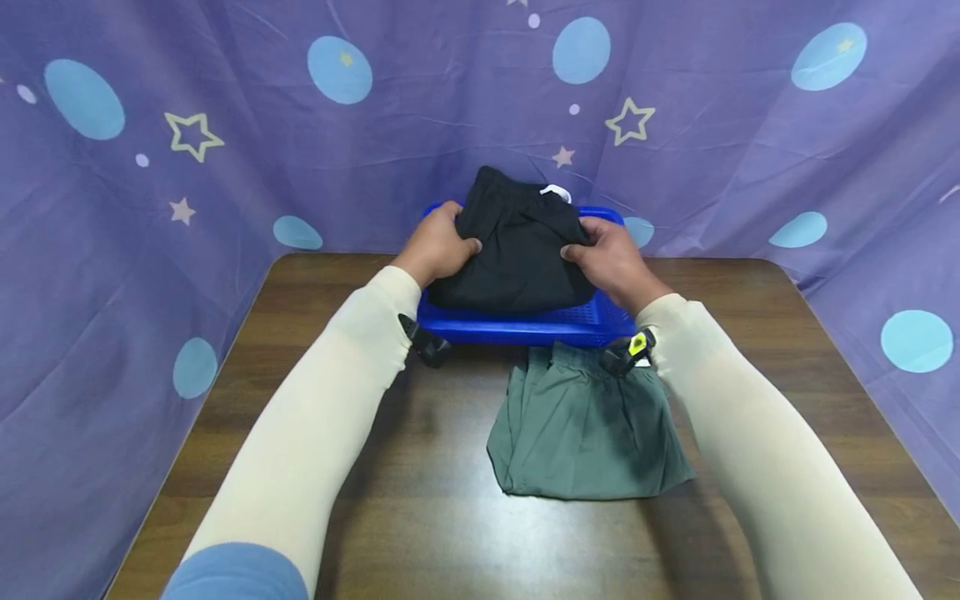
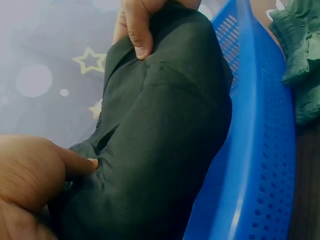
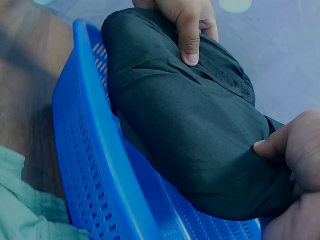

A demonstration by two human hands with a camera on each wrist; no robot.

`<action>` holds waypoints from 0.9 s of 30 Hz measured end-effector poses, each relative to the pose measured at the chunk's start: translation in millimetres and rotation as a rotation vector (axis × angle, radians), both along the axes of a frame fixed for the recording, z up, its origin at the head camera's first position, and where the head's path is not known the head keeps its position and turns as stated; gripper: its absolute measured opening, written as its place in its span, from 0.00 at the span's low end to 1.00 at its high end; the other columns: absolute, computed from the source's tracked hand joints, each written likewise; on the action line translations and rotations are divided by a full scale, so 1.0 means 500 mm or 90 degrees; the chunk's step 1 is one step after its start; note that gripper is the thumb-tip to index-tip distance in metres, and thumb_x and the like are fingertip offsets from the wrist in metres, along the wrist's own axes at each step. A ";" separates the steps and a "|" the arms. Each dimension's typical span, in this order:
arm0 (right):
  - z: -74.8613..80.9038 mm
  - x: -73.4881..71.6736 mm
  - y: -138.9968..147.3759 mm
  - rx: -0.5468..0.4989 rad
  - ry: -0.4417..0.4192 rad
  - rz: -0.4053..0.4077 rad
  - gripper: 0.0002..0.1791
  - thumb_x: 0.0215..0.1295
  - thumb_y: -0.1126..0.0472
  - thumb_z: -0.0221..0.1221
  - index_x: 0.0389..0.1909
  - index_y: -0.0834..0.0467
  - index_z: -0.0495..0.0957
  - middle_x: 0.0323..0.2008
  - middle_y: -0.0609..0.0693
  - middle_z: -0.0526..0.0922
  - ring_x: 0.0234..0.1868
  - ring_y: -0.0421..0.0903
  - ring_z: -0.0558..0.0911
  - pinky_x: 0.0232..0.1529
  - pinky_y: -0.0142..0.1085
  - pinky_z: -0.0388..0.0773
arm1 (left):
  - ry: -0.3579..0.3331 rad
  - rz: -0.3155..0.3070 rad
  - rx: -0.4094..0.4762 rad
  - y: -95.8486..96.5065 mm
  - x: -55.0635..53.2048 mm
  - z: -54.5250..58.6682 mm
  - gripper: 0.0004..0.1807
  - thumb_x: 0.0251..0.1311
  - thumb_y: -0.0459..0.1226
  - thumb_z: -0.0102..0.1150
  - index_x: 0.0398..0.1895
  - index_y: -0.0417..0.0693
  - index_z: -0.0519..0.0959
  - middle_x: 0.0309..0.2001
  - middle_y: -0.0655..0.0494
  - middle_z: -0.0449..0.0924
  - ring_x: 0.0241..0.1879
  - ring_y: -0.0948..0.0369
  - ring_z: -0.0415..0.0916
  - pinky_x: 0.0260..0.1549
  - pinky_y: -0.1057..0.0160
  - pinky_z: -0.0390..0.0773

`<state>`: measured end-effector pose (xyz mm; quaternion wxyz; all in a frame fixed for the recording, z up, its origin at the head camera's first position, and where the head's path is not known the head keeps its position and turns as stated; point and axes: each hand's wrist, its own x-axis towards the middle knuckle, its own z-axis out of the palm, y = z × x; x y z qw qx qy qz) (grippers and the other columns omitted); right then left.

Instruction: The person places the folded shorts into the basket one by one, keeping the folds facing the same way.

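Note:
Folded black pants [image 1: 517, 250] with a gathered elastic waistband and a small white piece at the top are held up over a blue plastic basket [image 1: 517, 329]. My left hand [image 1: 438, 242] pinches their left side, thumb on the near face. On the opposite side, my right hand [image 1: 611, 254] grips the cloth in the same manner. Both wrist views show each thumb pressing into the dark fabric [image 2: 160, 125], while most other fingers are hidden behind it. The basket's perforated wall [image 3: 85, 150] shows below the pants.
A folded green garment [image 1: 588, 433] with a gathered waistband lies on the wooden table [image 1: 420, 517], just in front of the basket. Behind the table hangs a purple curtain [image 1: 465, 108] with stars and blue spots. A black wrist device [image 1: 425, 340] hangs under the left wrist.

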<state>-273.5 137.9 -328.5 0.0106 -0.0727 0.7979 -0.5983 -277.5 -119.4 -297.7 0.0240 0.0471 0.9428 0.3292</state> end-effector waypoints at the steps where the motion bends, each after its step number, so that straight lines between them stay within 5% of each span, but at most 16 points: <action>1: -0.003 -0.002 0.000 0.007 0.002 -0.005 0.19 0.62 0.74 0.60 0.55 0.67 0.80 0.42 0.54 0.85 0.30 0.39 0.82 0.34 0.30 0.80 | 0.000 0.002 0.001 0.002 -0.002 -0.005 0.31 0.68 0.39 0.63 0.69 0.37 0.66 0.64 0.41 0.74 0.65 0.48 0.69 0.65 0.52 0.66; 12: -0.036 -0.021 0.003 0.100 0.008 -0.019 0.19 0.65 0.71 0.60 0.57 0.65 0.80 0.44 0.55 0.85 0.35 0.41 0.80 0.39 0.32 0.76 | 0.005 0.032 0.016 0.015 -0.023 -0.061 0.25 0.68 0.39 0.63 0.64 0.40 0.68 0.60 0.42 0.77 0.61 0.48 0.72 0.62 0.51 0.69; 27: -0.073 -0.029 0.012 0.127 -0.014 -0.005 0.20 0.63 0.75 0.53 0.56 0.68 0.79 0.47 0.61 0.83 0.43 0.48 0.78 0.42 0.32 0.74 | -0.012 0.051 0.009 0.039 -0.028 -0.114 0.21 0.68 0.38 0.65 0.57 0.43 0.67 0.57 0.41 0.77 0.58 0.47 0.73 0.58 0.50 0.71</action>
